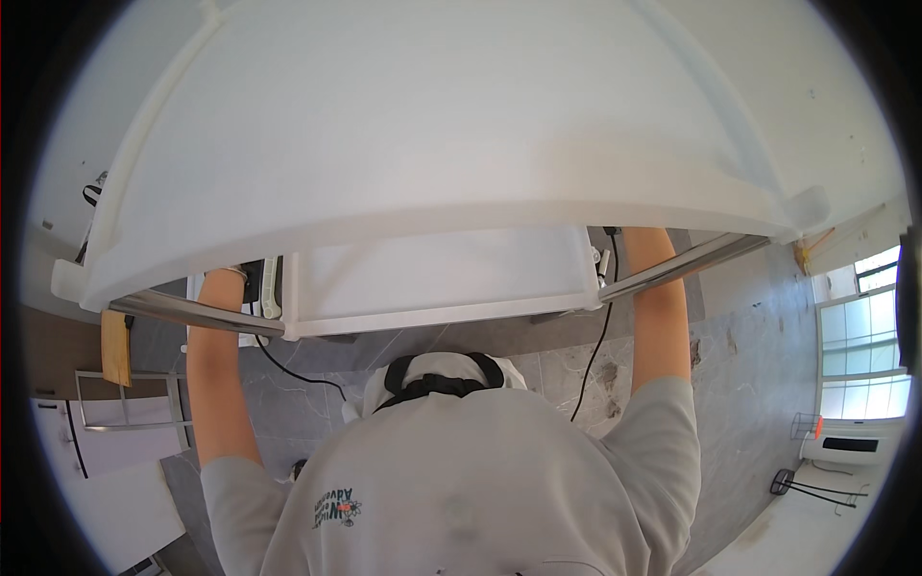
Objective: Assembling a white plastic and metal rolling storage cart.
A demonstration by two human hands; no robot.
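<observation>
A large white plastic tray [451,106] with a raised rim spans the top of the view, like the upper shelf of a cart. Below it, a second white tray [442,274] is fixed between two shiny metal poles, a left pole [206,315] and a right pole [677,269]. My left forearm [213,370] passes the left pole, and its wrist slips out of sight under the upper tray. On the other side my right forearm [661,331] reaches under the same tray past the right pole. Both hands are hidden by the tray, so whatever they touch cannot be seen.
Black cables [597,360] hang down toward the grey marbled floor [740,326]. White cabinets [125,446] stand on the left, near a metal frame and a yellowish board [116,348]. A bright window [864,336] and a white appliance [850,444] are at the right.
</observation>
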